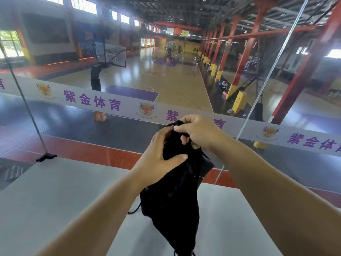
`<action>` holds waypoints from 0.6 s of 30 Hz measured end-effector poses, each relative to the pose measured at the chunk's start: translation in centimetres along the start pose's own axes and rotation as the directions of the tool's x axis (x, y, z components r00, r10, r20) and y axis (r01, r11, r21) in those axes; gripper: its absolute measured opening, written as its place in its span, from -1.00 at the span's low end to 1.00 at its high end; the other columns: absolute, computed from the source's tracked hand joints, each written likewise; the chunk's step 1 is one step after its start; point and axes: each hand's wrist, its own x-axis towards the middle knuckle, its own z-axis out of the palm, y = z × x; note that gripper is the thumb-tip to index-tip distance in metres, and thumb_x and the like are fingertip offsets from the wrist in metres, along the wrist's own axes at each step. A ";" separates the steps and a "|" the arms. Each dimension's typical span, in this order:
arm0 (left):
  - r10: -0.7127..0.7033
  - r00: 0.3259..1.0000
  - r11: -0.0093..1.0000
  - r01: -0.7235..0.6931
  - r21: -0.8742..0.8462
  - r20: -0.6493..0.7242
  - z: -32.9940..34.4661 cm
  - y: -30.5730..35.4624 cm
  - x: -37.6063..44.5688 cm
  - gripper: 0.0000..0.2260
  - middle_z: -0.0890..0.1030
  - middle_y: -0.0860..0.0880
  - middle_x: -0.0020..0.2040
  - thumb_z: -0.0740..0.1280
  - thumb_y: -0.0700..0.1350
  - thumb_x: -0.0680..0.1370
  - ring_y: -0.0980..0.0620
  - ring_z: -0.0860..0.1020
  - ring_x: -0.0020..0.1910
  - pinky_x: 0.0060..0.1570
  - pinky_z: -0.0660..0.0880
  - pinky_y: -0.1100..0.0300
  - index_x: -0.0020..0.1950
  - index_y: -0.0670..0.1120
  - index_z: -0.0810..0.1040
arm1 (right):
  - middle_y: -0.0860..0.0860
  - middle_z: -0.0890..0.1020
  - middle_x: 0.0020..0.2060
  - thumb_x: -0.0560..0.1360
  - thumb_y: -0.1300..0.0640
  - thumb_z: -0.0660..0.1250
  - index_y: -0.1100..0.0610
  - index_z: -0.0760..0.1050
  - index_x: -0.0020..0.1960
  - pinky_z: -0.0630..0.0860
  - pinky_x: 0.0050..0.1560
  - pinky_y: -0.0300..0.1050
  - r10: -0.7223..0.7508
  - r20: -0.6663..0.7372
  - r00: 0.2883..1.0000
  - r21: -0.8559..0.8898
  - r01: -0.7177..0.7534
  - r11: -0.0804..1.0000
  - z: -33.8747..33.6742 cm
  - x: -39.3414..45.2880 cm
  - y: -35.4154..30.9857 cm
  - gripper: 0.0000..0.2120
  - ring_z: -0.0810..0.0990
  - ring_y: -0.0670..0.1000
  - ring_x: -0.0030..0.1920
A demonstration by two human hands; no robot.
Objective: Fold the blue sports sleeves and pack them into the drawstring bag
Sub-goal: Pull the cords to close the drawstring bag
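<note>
Purple lettering runs along one white banner (103, 103) on the glass barrier: "紫金体育", repeated, between three winged orange emblems with small print too blurred to read. Far off, a yellow wall carries the number "24" (195, 49). One black drawstring bag (175, 191) hangs in the near centre over a grey ledge (46, 196), held up by two hands. Left hand (162, 154) wraps the bag's upper body, thumb pressed across the cloth. Right hand (199, 133) pinches the bunched neck and cord at the top. One loose cord end (134, 209) dangles left of the bag. No blue sleeves show.
</note>
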 end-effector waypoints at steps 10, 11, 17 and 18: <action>-0.029 0.999 0.995 0.026 0.101 0.022 0.7 1.4 1.3 -0.85 0.57 0.07 -0.23 0.34 -0.16 0.45 0.23 0.51 -0.35 -0.35 0.43 0.39 -0.07 0.08 0.46 | -0.07 0.51 -0.60 0.51 0.16 0.36 0.18 0.58 -0.12 0.33 -0.46 -0.31 -0.048 -0.089 0.995 0.007 0.049 0.999 -1.6 -0.5 1.5 -0.90 0.42 -0.13 -0.53; -0.044 0.998 0.994 0.039 0.103 0.041 0.6 1.4 1.3 -0.84 0.56 0.06 -0.26 0.33 -0.18 0.45 0.22 0.49 -0.37 -0.37 0.42 0.37 -0.10 0.08 0.45 | -0.08 0.51 -0.61 0.50 0.17 0.37 0.20 0.59 -0.12 0.31 -0.49 -0.35 -0.055 -0.119 0.991 -0.008 0.054 0.998 -2.1 -0.4 1.9 -0.90 0.41 -0.17 -0.57; -0.154 0.962 0.987 0.141 0.073 0.225 -0.4 1.7 1.3 -0.68 0.62 -0.02 -0.13 0.25 -0.22 0.48 0.06 0.54 -0.35 -0.30 0.48 0.18 0.06 0.20 0.42 | -0.09 0.48 -0.59 0.49 0.15 0.39 0.16 0.61 -0.18 0.27 -0.53 -0.36 -0.027 -0.263 0.965 -0.004 0.027 1.000 -3.8 -0.6 4.6 -0.89 0.34 -0.20 -0.63; -0.159 0.954 0.987 0.148 0.062 0.255 -0.3 1.7 1.4 -0.59 0.64 0.02 -0.08 0.26 -0.23 0.47 0.06 0.59 -0.30 -0.26 0.51 0.19 0.12 0.27 0.41 | -0.09 0.48 -0.59 0.49 0.15 0.39 0.15 0.61 -0.19 0.27 -0.52 -0.35 -0.035 -0.257 0.966 -0.009 0.034 0.999 -3.7 -0.7 4.9 -0.88 0.34 -0.20 -0.63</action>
